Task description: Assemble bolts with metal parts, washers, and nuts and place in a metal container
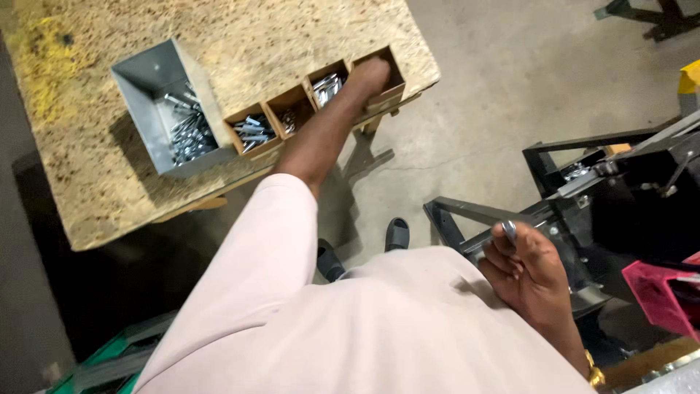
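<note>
I'm digging my left hand (372, 73) into the end compartment of the wooden tray (321, 98) at 12 o'clock on the tabletop (95, 175), fingers hidden so can't tell the grip, while my right hand (529, 273) is pinching a small metal washer (510, 231) by its rim, and it's looking light, stiff and slippery.

Brightness: moderate indoor light, brightest on the surface (292, 44) and the concrete floor (510, 73).
Source: from above, it seems.
Shadows: a soft dark one under the surface, left side very dim.
Glare: small shine on the metal bin (157, 102).
Blur: light softness on the left hand (370, 74).
Edges: lines slightly bent.
</note>
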